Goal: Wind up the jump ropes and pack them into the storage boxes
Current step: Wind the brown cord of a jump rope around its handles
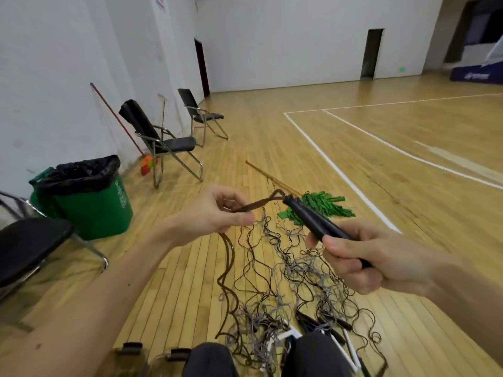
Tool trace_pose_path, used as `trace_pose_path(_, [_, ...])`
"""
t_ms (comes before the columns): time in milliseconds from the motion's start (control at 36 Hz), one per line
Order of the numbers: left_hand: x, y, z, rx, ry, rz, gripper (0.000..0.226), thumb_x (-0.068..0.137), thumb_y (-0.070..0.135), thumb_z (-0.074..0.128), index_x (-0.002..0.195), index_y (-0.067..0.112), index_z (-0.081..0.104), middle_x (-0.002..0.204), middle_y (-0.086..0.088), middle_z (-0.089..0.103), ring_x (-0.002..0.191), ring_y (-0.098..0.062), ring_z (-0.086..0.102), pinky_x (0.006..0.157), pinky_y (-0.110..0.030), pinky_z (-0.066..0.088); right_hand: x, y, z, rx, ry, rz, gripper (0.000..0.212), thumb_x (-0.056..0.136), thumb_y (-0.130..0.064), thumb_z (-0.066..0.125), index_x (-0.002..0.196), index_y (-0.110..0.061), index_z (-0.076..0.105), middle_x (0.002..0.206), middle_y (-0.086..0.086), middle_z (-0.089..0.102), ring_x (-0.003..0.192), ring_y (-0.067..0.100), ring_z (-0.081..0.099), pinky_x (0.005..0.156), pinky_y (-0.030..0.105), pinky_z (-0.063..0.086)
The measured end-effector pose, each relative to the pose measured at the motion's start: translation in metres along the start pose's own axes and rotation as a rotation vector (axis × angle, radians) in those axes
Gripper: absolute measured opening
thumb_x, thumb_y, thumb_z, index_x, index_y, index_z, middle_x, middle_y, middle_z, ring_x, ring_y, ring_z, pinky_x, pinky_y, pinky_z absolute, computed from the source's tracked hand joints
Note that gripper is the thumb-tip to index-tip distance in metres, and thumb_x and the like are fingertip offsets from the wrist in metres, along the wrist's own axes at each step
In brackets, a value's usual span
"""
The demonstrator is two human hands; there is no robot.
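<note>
Standing far left is a green bin (92, 205). The left hand (215, 216) pinches a doubled brown rope (258, 205) between thumb and fingers. The rope runs to two black handles (307, 216), gripped side by side by the right hand (362, 257), fingers curled round them, above tangled ropes (285, 281) on the wooden floor (353, 148).

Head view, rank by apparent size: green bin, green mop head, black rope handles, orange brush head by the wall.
Largest: green bin.
Next: green mop head and black rope handles, about alike; the handles sit nearer the camera, so I leave them tied.
Smallest: orange brush head.
</note>
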State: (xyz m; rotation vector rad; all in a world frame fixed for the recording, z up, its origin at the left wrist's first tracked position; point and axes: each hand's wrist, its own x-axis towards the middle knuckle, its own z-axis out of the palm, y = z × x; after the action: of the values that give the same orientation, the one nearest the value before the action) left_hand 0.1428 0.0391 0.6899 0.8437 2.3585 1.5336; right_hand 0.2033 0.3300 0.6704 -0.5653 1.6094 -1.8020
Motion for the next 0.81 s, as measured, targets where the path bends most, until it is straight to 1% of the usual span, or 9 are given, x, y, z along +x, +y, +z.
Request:
trace_pose_path(139, [0.001,0.001,0.022,0.061,-0.130,-0.011,0.028,0.090,0.032,0.054,0.093,0.007,0.066,0.062,-0.004,0.052,0.067,-0.015,0.060,0.071,-0.021,0.055,0.000,0.002,0.001,-0.052,0.034,0.002,0.034,0.085,-0.045,0.075,0.100,-0.015,0.071,0.063,-0.003,0.037,0.045,0.008,0.031,0.042,0.017,0.031])
trace_pose_path(278, [0.014,-0.016,0.063,0.000,0.138,-0.005,0.039,0.096,0.043,0.040,0.086,0.009,0.058,0.069,0.001,0.058,0.069,-0.017,0.060,0.077,-0.031,0.058,0.005,0.006,0.010,-0.007,-0.053,0.048,0.024,0.090,-0.043,0.072,0.088,-0.019,0.067,0.062,-0.002,0.038,0.044,0.008,0.032,0.042,0.016,0.031])
trace_pose_path(361, [0.023,-0.032,0.092,-0.035,0.295,-0.015,0.024,0.106,0.022,0.042,0.089,0.021,0.058,0.085,0.000,0.063,0.083,-0.009,0.062,0.088,-0.031,0.054,0.011,0.011,0.021,0.013,-0.084,0.075,0.022,0.096,-0.035,0.061,0.080,-0.021,0.062,0.061,-0.001,0.040,0.043,0.009,0.033,0.042,0.017,0.031])
trace_pose_path(417, [0.026,-0.037,0.107,-0.096,0.302,0.048,0.034,0.105,0.008,0.045,0.084,0.030,0.059,0.081,0.007,0.063,0.079,-0.009,0.060,0.081,-0.037,0.052,0.015,0.012,0.025,0.028,-0.100,0.068,0.022,0.097,-0.032,0.057,0.080,-0.018,0.056,0.061,-0.002,0.041,0.042,0.009,0.034,0.042,0.018,0.031])
trace_pose_path(472, [0.025,-0.034,0.114,-0.200,0.268,0.091,0.046,0.102,0.002,0.044,0.077,0.036,0.062,0.073,0.015,0.062,0.071,-0.006,0.059,0.072,-0.028,0.051,0.019,0.012,0.025,0.010,-0.084,0.054,0.026,0.098,-0.032,0.056,0.078,-0.016,0.051,0.060,-0.002,0.039,0.042,0.009,0.034,0.043,0.019,0.032])
trace_pose_path(528, [0.027,-0.032,0.120,-0.254,0.268,0.079,0.039,0.105,-0.003,0.037,0.082,0.020,0.060,0.068,0.016,0.064,0.069,-0.003,0.061,0.069,-0.019,0.051,0.022,0.011,0.022,-0.048,-0.038,0.026,0.031,0.099,-0.031,0.055,0.074,-0.015,0.046,0.058,-0.002,0.036,0.043,0.010,0.032,0.044,0.020,0.032])
trace_pose_path(667, [0.030,-0.041,0.143,-0.331,0.285,-0.125,0.037,0.109,0.034,0.030,0.109,0.006,0.054,0.073,-0.002,0.066,0.056,-0.024,0.059,0.047,-0.028,0.053,0.028,0.005,0.014,-0.111,0.111,-0.060,0.020,0.095,-0.024,0.059,0.079,-0.015,0.050,0.057,-0.003,0.032,0.043,0.011,0.031,0.042,0.019,0.032])
trace_pose_path(722, [0.027,-0.049,0.152,-0.368,0.245,-0.255,0.045,0.105,0.046,0.030,0.113,0.005,0.048,0.064,-0.005,0.056,0.042,-0.017,0.047,0.038,-0.026,0.044,0.028,0.003,0.009,-0.108,0.166,-0.083,0.020,0.090,-0.023,0.061,0.089,-0.011,0.045,0.058,-0.004,0.030,0.044,0.011,0.028,0.041,0.019,0.029])
trace_pose_path(806, [0.014,-0.053,0.162,-0.112,0.140,-0.351,0.056,0.097,0.060,0.024,0.111,0.012,0.047,0.074,-0.009,0.057,0.056,-0.021,0.055,0.055,-0.032,0.049,0.030,0.007,-0.001,-0.258,0.211,-0.077,0.019,0.095,-0.020,0.060,0.090,-0.009,0.045,0.058,-0.005,0.032,0.046,0.012,0.026,0.042,0.020,0.026])
